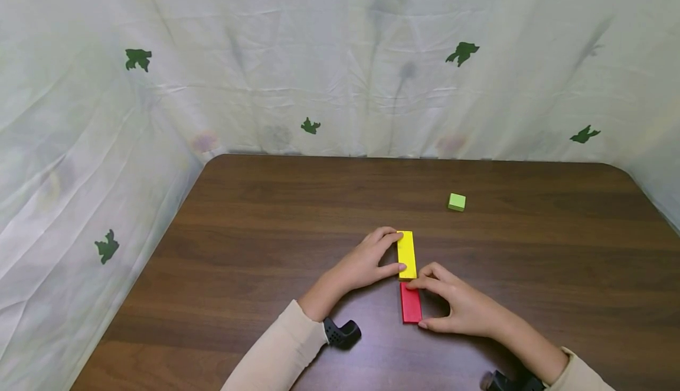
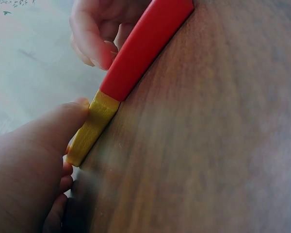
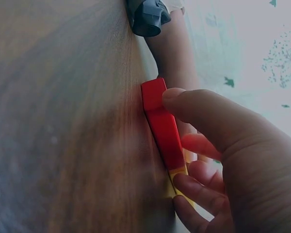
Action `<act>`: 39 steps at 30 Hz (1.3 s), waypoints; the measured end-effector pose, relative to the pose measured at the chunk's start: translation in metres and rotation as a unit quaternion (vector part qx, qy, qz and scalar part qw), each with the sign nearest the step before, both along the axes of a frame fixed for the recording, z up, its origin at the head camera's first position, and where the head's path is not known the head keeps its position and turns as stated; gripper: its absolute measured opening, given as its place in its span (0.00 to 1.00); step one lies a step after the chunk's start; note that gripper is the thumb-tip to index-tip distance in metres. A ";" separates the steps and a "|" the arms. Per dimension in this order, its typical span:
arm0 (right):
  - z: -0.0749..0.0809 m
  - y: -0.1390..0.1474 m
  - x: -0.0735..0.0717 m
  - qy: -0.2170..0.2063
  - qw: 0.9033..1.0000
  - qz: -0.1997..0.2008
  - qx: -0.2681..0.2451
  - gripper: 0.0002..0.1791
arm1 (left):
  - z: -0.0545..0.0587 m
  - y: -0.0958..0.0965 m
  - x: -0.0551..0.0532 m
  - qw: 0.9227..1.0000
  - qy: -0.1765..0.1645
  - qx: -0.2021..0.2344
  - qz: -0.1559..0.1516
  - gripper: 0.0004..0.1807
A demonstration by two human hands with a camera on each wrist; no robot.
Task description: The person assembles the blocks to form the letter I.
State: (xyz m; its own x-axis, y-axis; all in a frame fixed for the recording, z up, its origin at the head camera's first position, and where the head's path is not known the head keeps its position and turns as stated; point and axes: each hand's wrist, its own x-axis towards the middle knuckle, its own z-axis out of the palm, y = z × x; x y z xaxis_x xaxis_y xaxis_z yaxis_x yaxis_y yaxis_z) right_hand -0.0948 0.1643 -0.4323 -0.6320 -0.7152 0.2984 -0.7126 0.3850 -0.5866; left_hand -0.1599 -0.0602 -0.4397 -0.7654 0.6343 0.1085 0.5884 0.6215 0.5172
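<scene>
Yellow block [image 1: 406, 254] pinched in left hand [image 1: 363, 264], red block [image 1: 411, 306] pinched in right hand [image 1: 468, 306]; pieces lie end to end between them, apparently touching. Two-piece line looks formed, neither piece let go. Beyond both hands, green block [image 1: 457, 202] sits well apart on the counter [image 1: 276, 214], not joined.

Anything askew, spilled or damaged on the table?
Nothing stands out. The left hand holds the yellow block and the right hand the red block, roughly in line end to end. The green block sits apart beyond them. No spill or obvious damage shows.
</scene>
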 end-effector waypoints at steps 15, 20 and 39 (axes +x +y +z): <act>-0.004 0.001 -0.002 0.029 0.999 -0.014 0.009 0.26 | 0.003 0.000 0.000 1.000 0.000 0.004 -0.004 0.34; -0.003 0.001 -0.002 0.028 0.999 -0.015 0.009 0.26 | 0.003 0.000 0.001 1.000 0.001 0.002 -0.004 0.34; -0.004 0.002 -0.001 0.029 0.999 -0.019 0.014 0.26 | 0.000 -0.007 0.009 0.998 0.008 0.059 0.003 0.30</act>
State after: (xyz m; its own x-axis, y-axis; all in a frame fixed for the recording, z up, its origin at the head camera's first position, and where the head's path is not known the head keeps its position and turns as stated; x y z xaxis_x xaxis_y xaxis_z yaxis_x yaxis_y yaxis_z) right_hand -0.0960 0.1660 -0.4364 -0.6406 -0.6998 0.3161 -0.7299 0.4270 -0.5338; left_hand -0.1512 -0.0672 -0.4399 -0.7668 0.6116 0.1950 0.5936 0.5599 0.5781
